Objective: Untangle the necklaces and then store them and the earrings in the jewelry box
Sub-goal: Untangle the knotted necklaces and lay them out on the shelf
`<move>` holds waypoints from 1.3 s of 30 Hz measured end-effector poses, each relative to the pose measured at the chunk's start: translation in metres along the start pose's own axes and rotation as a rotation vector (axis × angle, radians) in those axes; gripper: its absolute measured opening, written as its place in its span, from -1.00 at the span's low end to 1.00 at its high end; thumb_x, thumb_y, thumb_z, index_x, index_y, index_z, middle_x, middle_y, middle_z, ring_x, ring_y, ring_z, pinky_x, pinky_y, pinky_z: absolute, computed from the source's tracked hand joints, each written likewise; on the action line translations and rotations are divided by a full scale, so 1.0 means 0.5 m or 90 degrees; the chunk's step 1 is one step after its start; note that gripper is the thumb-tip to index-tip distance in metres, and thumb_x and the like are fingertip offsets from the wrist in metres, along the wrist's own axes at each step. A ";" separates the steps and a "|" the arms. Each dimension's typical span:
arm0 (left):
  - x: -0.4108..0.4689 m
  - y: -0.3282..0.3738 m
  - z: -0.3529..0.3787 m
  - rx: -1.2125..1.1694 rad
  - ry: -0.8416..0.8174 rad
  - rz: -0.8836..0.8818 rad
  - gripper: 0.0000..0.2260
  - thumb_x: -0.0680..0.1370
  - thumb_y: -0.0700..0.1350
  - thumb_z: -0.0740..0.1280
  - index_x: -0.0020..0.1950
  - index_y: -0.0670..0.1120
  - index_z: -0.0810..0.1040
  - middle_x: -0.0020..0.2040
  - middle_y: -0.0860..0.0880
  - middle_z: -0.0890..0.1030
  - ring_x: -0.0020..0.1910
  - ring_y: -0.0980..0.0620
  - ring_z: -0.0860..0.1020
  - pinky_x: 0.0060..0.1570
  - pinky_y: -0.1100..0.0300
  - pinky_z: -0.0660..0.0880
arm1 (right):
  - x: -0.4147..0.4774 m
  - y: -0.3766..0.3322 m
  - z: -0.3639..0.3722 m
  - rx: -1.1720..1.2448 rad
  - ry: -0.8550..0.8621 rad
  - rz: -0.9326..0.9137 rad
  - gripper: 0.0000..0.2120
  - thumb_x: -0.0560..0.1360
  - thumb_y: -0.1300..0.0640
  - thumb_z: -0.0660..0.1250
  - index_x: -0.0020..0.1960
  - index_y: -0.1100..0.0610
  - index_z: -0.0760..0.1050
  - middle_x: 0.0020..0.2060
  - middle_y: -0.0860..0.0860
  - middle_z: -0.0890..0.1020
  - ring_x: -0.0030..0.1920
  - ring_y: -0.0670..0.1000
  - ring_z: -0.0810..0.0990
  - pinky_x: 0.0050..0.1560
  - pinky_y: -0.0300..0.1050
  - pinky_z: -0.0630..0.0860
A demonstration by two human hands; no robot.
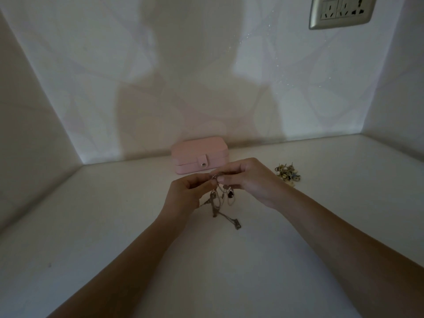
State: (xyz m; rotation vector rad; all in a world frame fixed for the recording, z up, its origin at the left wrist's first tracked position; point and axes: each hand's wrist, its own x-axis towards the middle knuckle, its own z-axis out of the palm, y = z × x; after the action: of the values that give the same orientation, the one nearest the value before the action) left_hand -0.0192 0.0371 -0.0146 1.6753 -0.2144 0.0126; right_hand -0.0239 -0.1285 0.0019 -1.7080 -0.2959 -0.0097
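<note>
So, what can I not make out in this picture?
Head view:
Necklaces: count unclear; thin, tangled, dim light.
Their top: covered by fingers of left hand and right hand.
Box: inside hidden by shut lid.
Earrings: too small to count.

Both hands, left [187, 191] and right [249, 180], pinch tangled necklaces [220, 200] above the table [91, 226]; a closed pink jewelry box [199, 154] sits behind, earrings [288, 174] to the right.
</note>
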 end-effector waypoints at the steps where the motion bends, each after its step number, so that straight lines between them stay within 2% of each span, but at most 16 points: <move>1: 0.000 0.000 -0.001 -0.001 0.009 -0.003 -0.93 0.48 -0.19 0.43 -0.07 -0.07 0.68 -0.45 0.17 0.56 -0.53 0.27 0.38 -0.43 0.37 0.28 | 0.001 0.001 0.001 -0.028 0.007 -0.012 -0.80 0.48 0.36 0.37 0.02 0.14 0.67 -0.16 0.05 0.71 -0.16 -0.12 0.62 -0.07 -0.29 0.53; 5: -0.003 0.007 0.000 -0.014 0.030 -0.008 -0.96 0.47 -0.22 0.43 -0.13 -0.14 0.68 -0.42 0.13 0.62 -0.54 0.30 0.44 -0.49 0.46 0.31 | 0.003 0.006 0.013 -0.162 0.047 -0.073 -0.79 0.50 0.38 0.34 0.04 0.18 0.66 -0.30 -0.07 0.67 -0.35 -0.11 0.60 -0.20 -0.27 0.52; 9: -0.002 0.008 0.000 0.021 0.031 0.003 -0.91 0.47 -0.23 0.42 -0.21 -0.09 0.66 -0.49 0.15 0.57 -0.56 0.30 0.42 -0.50 0.48 0.30 | 0.002 0.003 0.010 -0.189 0.094 -0.070 -0.91 0.44 0.30 0.43 -0.11 0.15 0.68 -0.33 0.09 0.69 -0.40 -0.09 0.60 -0.29 -0.28 0.53; 11: -0.001 0.004 0.002 0.046 0.019 0.003 -0.88 0.49 -0.21 0.41 -0.23 -0.05 0.66 -0.48 0.14 0.57 -0.56 0.28 0.40 -0.49 0.44 0.29 | 0.002 0.002 0.011 -0.227 0.113 -0.056 -0.94 0.40 0.24 0.46 -0.14 0.13 0.69 -0.36 0.07 0.67 -0.41 -0.12 0.55 -0.37 -0.34 0.44; 14: -0.002 0.002 0.001 0.068 0.008 0.014 -0.86 0.50 -0.19 0.40 -0.24 -0.04 0.65 -0.45 0.14 0.59 -0.55 0.28 0.41 -0.49 0.46 0.29 | 0.002 -0.001 0.016 -0.267 0.126 -0.056 -0.94 0.36 0.22 0.47 -0.18 0.11 0.69 -0.35 -0.01 0.65 -0.38 -0.18 0.50 -0.37 -0.41 0.37; 18: -0.002 0.006 0.001 0.083 0.038 0.066 -0.95 0.45 -0.18 0.45 -0.21 -0.09 0.68 -0.39 0.11 0.64 -0.47 0.31 0.49 -0.45 0.51 0.33 | 0.000 -0.001 0.012 -0.276 0.136 -0.082 -0.92 0.39 0.28 0.46 -0.14 0.15 0.69 -0.36 -0.06 0.63 -0.46 -0.29 0.49 -0.40 -0.48 0.33; 21: -0.004 0.009 0.004 0.053 0.001 0.053 -0.89 0.50 -0.19 0.40 -0.22 -0.11 0.67 -0.41 0.07 0.59 -0.50 0.24 0.42 -0.45 0.42 0.32 | 0.002 0.002 0.014 -0.266 0.165 -0.099 -0.92 0.42 0.26 0.44 -0.14 0.13 0.68 -0.30 -0.06 0.64 -0.42 -0.30 0.48 -0.35 -0.46 0.34; 24: 0.001 0.017 -0.003 -0.063 -0.062 0.033 -0.83 0.55 -0.21 0.29 -0.20 -0.15 0.63 -0.29 -0.08 0.48 -0.44 0.13 0.24 -0.46 0.33 0.18 | 0.004 -0.007 0.021 -0.169 0.166 -0.089 -0.89 0.45 0.24 0.43 -0.17 0.05 0.65 -0.31 -0.12 0.61 -0.35 -0.29 0.49 -0.24 -0.38 0.36; 28: 0.003 0.013 -0.001 -0.102 -0.080 -0.006 -0.80 0.57 -0.18 0.25 -0.25 -0.11 0.52 -0.34 -0.01 0.45 -0.43 0.11 0.22 -0.49 0.32 0.15 | 0.002 -0.010 0.027 -0.001 0.131 -0.016 -0.90 0.47 0.30 0.36 -0.10 0.19 0.65 -0.24 0.00 0.62 -0.26 -0.08 0.50 -0.25 -0.22 0.38; 31: 0.007 0.004 -0.002 -0.025 -0.044 -0.030 -0.76 0.53 -0.04 0.33 -0.23 -0.16 0.44 -0.38 -0.05 0.37 -0.47 0.10 0.24 -0.47 0.31 0.19 | 0.001 -0.010 0.025 0.038 0.124 0.017 -0.91 0.46 0.33 0.37 -0.11 0.23 0.65 -0.33 0.00 0.59 -0.40 -0.06 0.42 -0.28 -0.20 0.38; 34: 0.011 -0.004 -0.008 0.048 -0.003 -0.010 -0.70 0.49 0.02 0.40 -0.27 -0.16 0.44 -0.38 -0.12 0.34 -0.46 0.04 0.24 -0.44 0.23 0.17 | 0.002 -0.010 0.023 0.043 0.127 0.068 -0.93 0.43 0.33 0.39 -0.17 0.23 0.64 -0.37 0.02 0.57 -0.43 -0.06 0.43 -0.25 -0.18 0.43; 37: 0.008 -0.013 -0.005 0.165 0.064 0.058 -0.65 0.50 -0.08 0.41 -0.41 -0.15 0.40 -0.52 0.03 0.45 -0.55 0.10 0.34 -0.50 0.28 0.25 | 0.000 -0.013 0.024 0.112 0.108 0.104 -0.93 0.44 0.32 0.33 -0.20 0.26 0.57 -0.32 0.07 0.52 -0.41 -0.03 0.40 -0.26 -0.16 0.40; 39: 0.007 -0.015 -0.006 0.211 0.105 0.069 -0.64 0.49 -0.12 0.42 -0.44 -0.11 0.36 -0.58 0.12 0.42 -0.61 0.19 0.32 -0.52 0.32 0.26 | -0.001 -0.019 0.023 0.225 0.073 0.099 -0.85 0.47 0.32 0.27 -0.25 0.22 0.54 -0.35 0.04 0.52 -0.39 -0.04 0.39 -0.24 -0.16 0.36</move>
State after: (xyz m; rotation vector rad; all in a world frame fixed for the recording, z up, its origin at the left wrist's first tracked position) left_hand -0.0142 0.0404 -0.0210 1.9792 -0.1856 0.2795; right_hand -0.0281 -0.1164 0.0090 -1.3684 -0.0716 0.0556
